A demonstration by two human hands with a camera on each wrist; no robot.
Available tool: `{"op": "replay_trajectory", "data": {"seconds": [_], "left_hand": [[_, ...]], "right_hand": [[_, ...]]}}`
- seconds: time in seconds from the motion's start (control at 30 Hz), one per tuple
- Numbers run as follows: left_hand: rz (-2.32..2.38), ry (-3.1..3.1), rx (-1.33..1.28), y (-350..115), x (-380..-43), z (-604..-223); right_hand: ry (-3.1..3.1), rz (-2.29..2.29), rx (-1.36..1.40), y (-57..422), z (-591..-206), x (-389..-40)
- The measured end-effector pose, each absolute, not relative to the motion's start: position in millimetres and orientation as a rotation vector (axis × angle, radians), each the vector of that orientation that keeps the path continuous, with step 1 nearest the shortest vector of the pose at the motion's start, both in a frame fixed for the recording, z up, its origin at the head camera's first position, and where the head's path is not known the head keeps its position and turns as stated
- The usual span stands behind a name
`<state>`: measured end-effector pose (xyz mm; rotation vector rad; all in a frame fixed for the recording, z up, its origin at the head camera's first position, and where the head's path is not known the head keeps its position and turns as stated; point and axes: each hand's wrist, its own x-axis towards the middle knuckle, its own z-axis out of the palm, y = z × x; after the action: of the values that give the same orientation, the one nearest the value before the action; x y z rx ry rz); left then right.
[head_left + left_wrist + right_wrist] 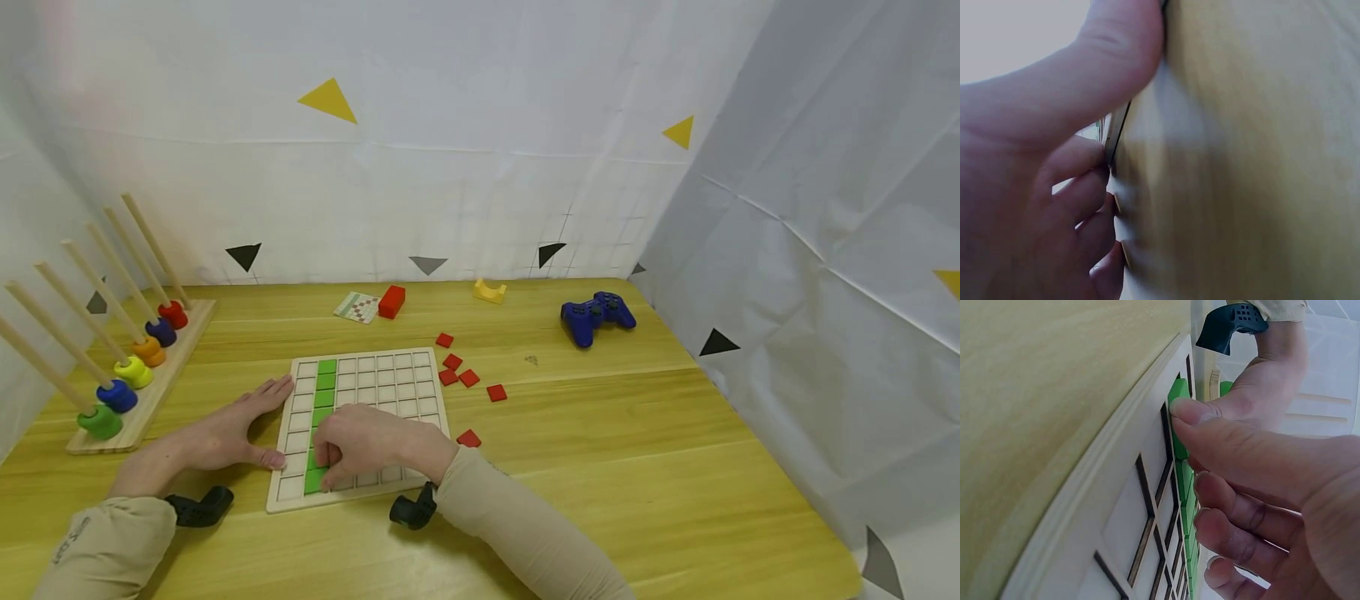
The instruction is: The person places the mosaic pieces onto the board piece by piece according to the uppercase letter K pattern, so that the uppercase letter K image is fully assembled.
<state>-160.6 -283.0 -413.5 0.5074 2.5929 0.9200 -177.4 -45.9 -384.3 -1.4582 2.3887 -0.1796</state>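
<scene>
A wooden grid board [360, 356] lies on the table in front of me, with a column of green square tiles [326, 381] in its second column from the left. My right hand [375, 437] is over the lower part of that column, fingers curled, and pinches the lowest green tile [1179, 394] by its edge in the right wrist view; the index fingertip is hidden there. Along the board's left side, my left hand [225, 433] rests with fingers extended and thumb at the edge. In the left wrist view its thumb [1122, 56] and fingertips meet the board's edge.
Several red square tiles [468, 377] lie right of the board. Behind it are a patterned card [358, 307], a red block [392, 302] and a yellow curved piece [490, 291]. A blue game controller [597, 317] sits back right. A wooden peg stand [142, 417] with coloured rings stands left.
</scene>
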Motion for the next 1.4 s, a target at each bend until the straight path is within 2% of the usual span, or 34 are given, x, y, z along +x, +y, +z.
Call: {"op": "replay_trajectory", "data": {"seconds": [1.07,1.23,1.4], "left_hand": [[0.917,2.597,0.516,-285,-161,-416],[0.897,2.604,0.505,-284,-162,-416],[0.874,2.608,0.490,-283,-161,-414]], "right_hand": [[2.291,-0.238,-1.468,-41,-383,-180],[2.291,-0.356,-1.467,-21,-372,-192],[2.315,-0.469,-1.385,20,-364,-212]]}}
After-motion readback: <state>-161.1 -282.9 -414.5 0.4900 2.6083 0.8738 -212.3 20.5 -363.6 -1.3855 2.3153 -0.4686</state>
